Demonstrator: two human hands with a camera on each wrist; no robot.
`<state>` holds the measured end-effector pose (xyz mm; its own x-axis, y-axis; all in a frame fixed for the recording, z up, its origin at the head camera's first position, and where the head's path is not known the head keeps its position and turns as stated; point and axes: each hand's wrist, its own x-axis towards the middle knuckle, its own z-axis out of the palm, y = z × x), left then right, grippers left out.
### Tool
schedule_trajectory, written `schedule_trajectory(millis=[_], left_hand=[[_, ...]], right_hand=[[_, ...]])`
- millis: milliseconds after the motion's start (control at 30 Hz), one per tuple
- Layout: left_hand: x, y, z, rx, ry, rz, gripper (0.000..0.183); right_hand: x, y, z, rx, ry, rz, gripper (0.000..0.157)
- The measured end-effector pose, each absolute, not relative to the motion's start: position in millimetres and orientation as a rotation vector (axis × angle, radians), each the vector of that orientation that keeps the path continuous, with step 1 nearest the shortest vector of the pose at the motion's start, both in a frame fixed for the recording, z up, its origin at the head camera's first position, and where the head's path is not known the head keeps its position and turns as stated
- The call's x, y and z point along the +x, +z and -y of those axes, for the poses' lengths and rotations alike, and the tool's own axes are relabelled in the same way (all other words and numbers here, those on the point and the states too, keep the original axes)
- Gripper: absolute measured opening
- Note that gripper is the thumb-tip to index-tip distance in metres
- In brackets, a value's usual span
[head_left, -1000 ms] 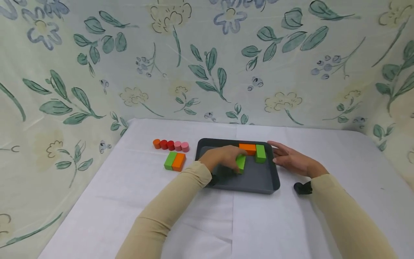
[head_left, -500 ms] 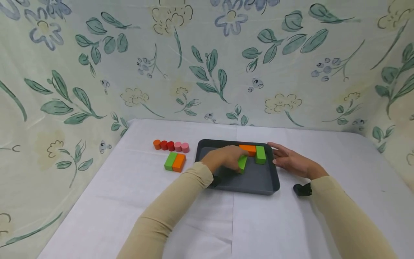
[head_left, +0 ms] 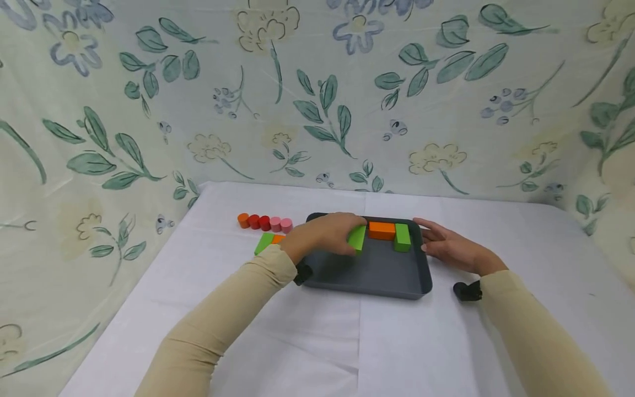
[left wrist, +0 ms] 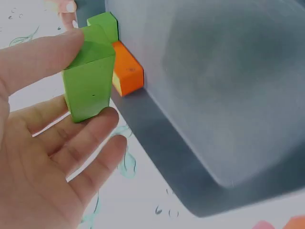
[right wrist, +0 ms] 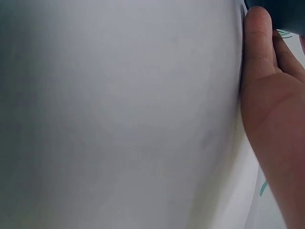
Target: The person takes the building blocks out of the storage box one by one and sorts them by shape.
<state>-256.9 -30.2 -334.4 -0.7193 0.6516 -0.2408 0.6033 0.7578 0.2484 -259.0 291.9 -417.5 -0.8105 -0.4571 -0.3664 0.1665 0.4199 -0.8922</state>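
Note:
My left hand (head_left: 329,232) pinches a green block (head_left: 356,239) between thumb and fingers, above the left part of the dark grey tray (head_left: 377,281). In the left wrist view the held green block (left wrist: 88,88) stands tilted under the thumb, with the fingers behind it. Inside the tray, an orange block (head_left: 381,231) lies along the back wall, and another green block (head_left: 402,238) sits at its right end in the back right corner. Against the tray's right wall rests my right hand (head_left: 453,251), fingers extended; its fingertips (right wrist: 259,19) meet the tray's side in the right wrist view.
Left of the tray, a row of small cylinders (head_left: 265,223) in orange, red and pink stands on the white-covered table (head_left: 238,336). In front of them lie a green block (head_left: 263,242) and an orange block (head_left: 278,239), partly hidden by the left arm. A floral cloth (head_left: 297,99) hangs behind.
My left hand has lifted the green block and carried it left and back from the tray's middle. The left forearm now covers part of the block pair. My right hand stays put.

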Motion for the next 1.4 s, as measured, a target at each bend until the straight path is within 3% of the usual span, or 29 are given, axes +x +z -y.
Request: schedule_trajectory(millis=[933, 1400], left_hand=[[-221.4, -305.3, 158.6, 0.870, 0.722, -2.711, 0.068], [-210.1, -335.9, 246.6, 0.612, 0.762, -2.857, 0.066]], right_hand=[[-260.0, -415.8, -293.7, -0.253, -1.424, -2.094, 0.088], [-259.7, -416.6, -292.8, -0.253, -1.407, -2.107, 0.088]])
